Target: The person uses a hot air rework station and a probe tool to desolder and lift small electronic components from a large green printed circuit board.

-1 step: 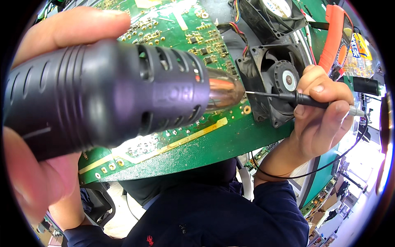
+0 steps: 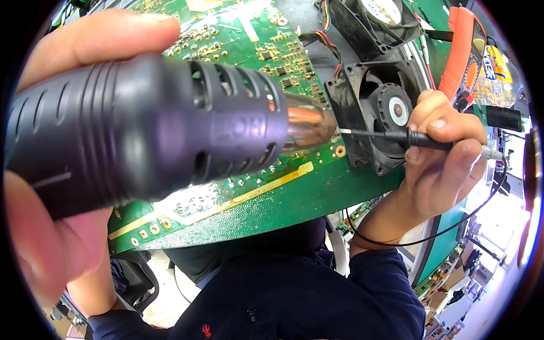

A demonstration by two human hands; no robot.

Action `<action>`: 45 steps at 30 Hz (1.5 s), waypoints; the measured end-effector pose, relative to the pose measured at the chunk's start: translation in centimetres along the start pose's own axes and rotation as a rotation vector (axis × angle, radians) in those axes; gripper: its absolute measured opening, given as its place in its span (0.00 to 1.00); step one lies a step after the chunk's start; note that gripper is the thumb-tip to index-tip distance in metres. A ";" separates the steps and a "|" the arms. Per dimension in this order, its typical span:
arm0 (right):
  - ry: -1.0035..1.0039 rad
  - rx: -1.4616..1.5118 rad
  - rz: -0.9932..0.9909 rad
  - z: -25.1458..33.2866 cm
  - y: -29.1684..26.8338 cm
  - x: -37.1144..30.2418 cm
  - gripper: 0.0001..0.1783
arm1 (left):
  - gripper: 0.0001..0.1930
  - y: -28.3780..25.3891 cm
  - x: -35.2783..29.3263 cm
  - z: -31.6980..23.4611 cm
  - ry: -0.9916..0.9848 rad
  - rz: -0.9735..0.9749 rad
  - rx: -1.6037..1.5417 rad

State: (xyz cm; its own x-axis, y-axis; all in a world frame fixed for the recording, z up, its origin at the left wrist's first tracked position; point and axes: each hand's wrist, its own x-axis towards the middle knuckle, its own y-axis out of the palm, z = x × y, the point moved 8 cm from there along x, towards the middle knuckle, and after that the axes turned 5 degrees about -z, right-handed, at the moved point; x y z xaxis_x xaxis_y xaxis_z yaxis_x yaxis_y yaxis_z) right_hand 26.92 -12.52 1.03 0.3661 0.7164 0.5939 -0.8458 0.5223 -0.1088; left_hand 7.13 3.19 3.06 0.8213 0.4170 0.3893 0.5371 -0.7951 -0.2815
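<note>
My left hand (image 2: 59,243) is wrapped round a black hot air gun (image 2: 153,127), fingers over the top and thumb below. Its metal nozzle (image 2: 309,122) points right, over the right part of a green circuit board (image 2: 272,190), and hides much of it. In my right hand (image 2: 445,141) a black test probe (image 2: 419,137) is pinched between thumb and fingers. The probe's thin metal tip lies just beside the nozzle's end; whether it touches the board I cannot tell. Behind the probe stands a black cooling fan (image 2: 391,107). A thin black lead (image 2: 419,242) loops down from the probe.
A second black fan (image 2: 368,25) with coloured wires (image 2: 328,42) sits farther back. An orange clamp meter (image 2: 456,54) lies at the far right, next to a yellow package (image 2: 493,71). The green mat (image 2: 439,255) extends along the right side, with several boards and parts beyond.
The probe's tip sits very slightly lower beside the nozzle. Both hands otherwise keep the same place and grip.
</note>
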 end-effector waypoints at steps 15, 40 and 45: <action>0.012 -0.031 -0.011 0.1 0.0 -0.2 0.20 | 0.37 -1.1 -0.6 0.4 -0.043 -0.129 0.001; -0.012 -0.067 -0.119 0.5 -0.2 0.2 0.25 | 0.38 -2.1 -1.0 0.6 -0.190 -0.166 -0.006; -0.030 -0.045 0.008 0.6 0.4 0.1 0.21 | 0.37 -1.6 -1.2 0.6 -0.189 -0.134 -0.040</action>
State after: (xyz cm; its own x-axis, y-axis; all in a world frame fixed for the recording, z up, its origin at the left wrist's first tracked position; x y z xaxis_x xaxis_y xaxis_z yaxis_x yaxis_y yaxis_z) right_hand 26.41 -12.51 1.53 0.3466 0.7068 0.6167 -0.8302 0.5372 -0.1491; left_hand 5.45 4.20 2.53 0.7662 0.5925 0.2487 0.6393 -0.7419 -0.2021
